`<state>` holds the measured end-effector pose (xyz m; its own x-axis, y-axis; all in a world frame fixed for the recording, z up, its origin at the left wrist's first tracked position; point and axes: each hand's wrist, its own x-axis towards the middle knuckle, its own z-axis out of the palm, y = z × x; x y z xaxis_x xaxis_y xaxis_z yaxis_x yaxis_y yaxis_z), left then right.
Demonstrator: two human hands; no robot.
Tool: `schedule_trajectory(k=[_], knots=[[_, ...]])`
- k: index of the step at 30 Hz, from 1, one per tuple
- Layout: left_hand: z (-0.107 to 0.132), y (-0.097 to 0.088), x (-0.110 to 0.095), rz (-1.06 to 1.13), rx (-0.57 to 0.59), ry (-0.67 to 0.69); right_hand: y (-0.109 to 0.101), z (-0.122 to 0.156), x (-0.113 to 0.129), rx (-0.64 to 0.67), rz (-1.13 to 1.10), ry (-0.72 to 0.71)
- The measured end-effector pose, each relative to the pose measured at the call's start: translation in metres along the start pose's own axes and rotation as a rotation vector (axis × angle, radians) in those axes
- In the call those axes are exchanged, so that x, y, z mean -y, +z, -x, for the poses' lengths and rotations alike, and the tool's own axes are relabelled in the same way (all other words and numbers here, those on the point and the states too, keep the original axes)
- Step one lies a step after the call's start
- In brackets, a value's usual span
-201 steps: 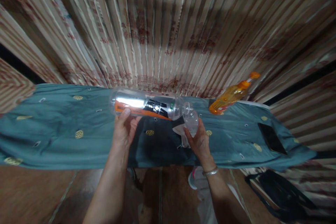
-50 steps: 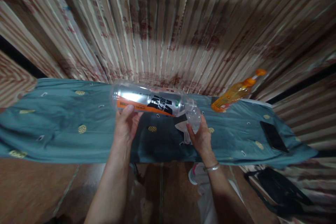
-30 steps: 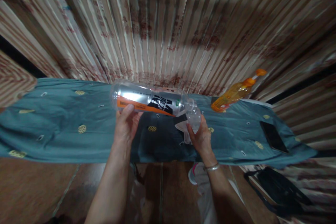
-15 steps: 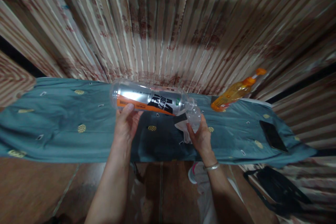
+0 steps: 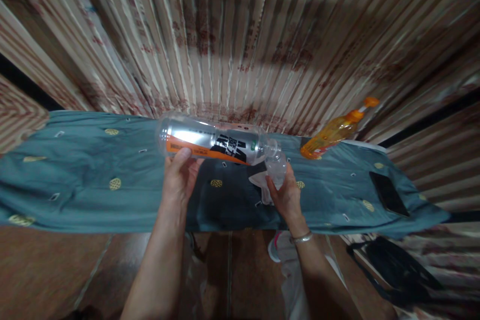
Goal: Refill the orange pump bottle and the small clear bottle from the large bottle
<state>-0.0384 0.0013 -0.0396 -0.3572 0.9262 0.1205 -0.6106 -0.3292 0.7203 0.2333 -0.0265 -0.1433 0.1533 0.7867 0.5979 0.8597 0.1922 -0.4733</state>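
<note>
My left hand grips a large clear plastic bottle with a silver, black and orange label, held on its side with its mouth pointing right. My right hand is closed round a small clear plastic bottle, upright, its top right under the big bottle's mouth. Both are held over a table covered with a teal cloth. A white crumpled scrap lies on the cloth just behind my right hand.
An orange bottle with a pull-top cap stands at the back right of the table. A black phone lies near the right end. A striped curtain hangs behind. A dark bag sits on the floor at right.
Almost nothing has moved: both hands keep the two bottles mouth to mouth in the same pose. The view has shifted only slightly.
</note>
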Motion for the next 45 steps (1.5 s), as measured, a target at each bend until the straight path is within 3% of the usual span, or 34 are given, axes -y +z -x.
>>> schedule_trajectory(k=[45], knots=[[0.0014,0.0024,-0.0004,-0.021,-0.006,-0.026,0.0003,-0.0002,-0.0016,-0.005,-0.02,0.003]])
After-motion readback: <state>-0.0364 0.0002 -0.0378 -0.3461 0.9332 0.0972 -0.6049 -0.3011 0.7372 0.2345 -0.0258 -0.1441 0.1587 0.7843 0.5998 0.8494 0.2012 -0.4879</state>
